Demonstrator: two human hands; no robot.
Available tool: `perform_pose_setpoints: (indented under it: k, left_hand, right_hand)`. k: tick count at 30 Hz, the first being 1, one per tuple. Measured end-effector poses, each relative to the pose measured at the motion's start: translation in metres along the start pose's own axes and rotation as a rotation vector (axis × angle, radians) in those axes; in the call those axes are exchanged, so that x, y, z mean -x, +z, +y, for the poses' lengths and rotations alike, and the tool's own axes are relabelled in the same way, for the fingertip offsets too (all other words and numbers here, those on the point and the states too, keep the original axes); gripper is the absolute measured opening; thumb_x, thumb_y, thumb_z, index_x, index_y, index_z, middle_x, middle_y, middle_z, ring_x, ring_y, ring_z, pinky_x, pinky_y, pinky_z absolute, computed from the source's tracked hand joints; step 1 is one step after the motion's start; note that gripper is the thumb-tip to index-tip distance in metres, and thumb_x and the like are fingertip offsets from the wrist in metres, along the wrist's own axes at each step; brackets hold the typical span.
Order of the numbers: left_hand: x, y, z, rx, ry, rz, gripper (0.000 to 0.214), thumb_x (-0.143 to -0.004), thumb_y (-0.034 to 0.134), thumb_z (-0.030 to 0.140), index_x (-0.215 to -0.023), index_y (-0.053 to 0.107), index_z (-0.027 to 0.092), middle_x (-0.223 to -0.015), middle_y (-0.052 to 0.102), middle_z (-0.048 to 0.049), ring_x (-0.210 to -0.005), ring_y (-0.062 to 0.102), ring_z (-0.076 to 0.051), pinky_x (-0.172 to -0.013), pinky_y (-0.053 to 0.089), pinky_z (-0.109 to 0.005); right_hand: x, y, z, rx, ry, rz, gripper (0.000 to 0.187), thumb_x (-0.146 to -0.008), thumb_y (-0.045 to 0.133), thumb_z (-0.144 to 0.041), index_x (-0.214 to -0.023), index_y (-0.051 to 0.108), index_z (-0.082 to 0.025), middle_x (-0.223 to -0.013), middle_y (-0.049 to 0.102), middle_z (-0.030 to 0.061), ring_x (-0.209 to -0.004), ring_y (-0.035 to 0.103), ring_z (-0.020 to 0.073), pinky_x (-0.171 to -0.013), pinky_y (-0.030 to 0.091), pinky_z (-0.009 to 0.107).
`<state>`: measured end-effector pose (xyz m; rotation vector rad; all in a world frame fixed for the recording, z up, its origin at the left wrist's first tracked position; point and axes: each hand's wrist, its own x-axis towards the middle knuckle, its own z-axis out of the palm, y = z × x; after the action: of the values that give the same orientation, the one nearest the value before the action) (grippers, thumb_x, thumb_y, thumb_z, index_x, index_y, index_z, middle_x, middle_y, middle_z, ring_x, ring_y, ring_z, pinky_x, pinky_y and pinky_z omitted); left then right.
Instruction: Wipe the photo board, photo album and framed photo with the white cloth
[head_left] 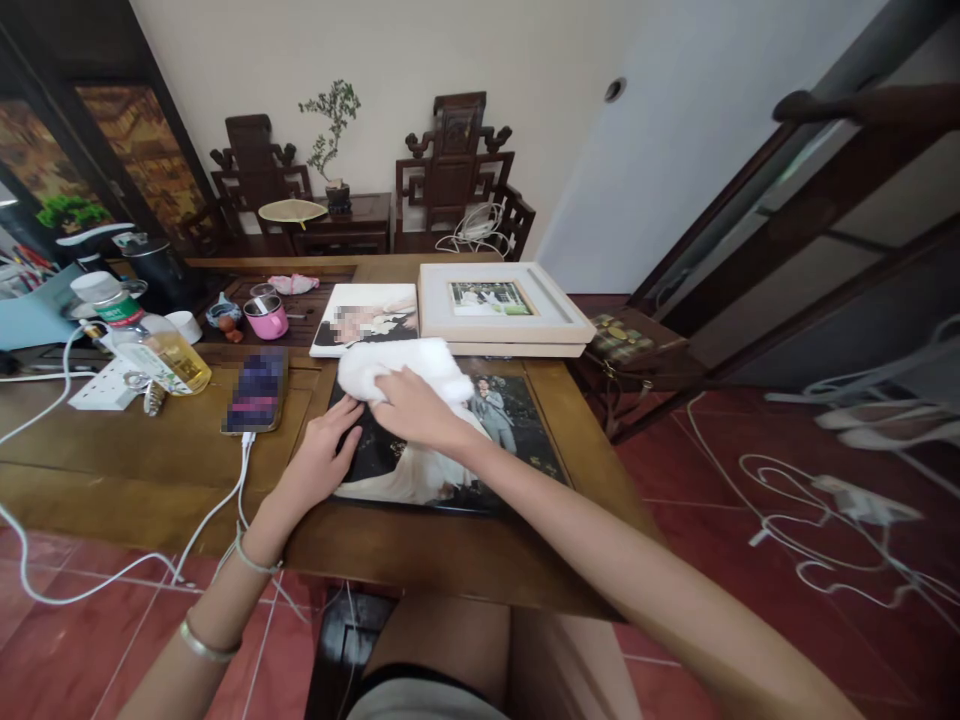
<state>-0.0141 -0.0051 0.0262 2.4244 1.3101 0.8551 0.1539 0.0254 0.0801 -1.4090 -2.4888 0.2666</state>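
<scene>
A large dark wedding photo panel [420, 470] lies flat on the wooden table, showing a figure in a pale dress and one in a grey suit. My right hand [412, 405] presses a folded white cloth [442, 365] onto its upper left part, fingers bunched on the fabric. At the panel's left edge rests my left hand [326, 447], its fingers stretched toward the cloth and the thumb apart. The cloth and my right forearm cover part of the picture.
Behind the panel are a light wooden picture frame [510, 340] and a white-edged photo panel [364, 340]. To the left are a phone [256, 390] on a white cable, a pink cup [267, 318], a bottle [161, 350] and a power strip [105, 388]. The table edge [600, 480] is at the right.
</scene>
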Motion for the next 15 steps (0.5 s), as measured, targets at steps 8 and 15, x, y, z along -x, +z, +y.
perform_pose_setpoints:
  k: [8, 15]
  left_hand:
    - [-0.001, -0.002, 0.002, 0.019, 0.004, -0.009, 0.034, -0.091, 0.041, 0.022, -0.119, 0.060, 0.015, -0.128, 0.059, -0.0115, -0.123, 0.051, -0.025, -0.105, 0.040, -0.043]
    - [0.001, 0.001, -0.002, -0.010, -0.008, -0.004, 0.039, -0.092, 0.040, 0.027, -0.125, 0.055, 0.011, -0.138, 0.048, -0.0147, -0.132, 0.040, -0.024, -0.110, 0.034, -0.047]
  right_hand:
    - [-0.009, -0.010, -0.016, 0.049, 0.045, -0.018, 0.028, -0.080, 0.042, -0.017, -0.098, 0.064, -0.014, -0.101, 0.067, 0.0143, -0.090, 0.062, 0.0262, -0.072, 0.043, 0.031]
    - [0.057, -0.021, 0.055, 0.164, 0.199, -0.038, 0.023, -0.082, 0.041, -0.017, -0.084, 0.063, -0.012, -0.089, 0.067, 0.0172, -0.086, 0.061, 0.0271, -0.071, 0.042, 0.031]
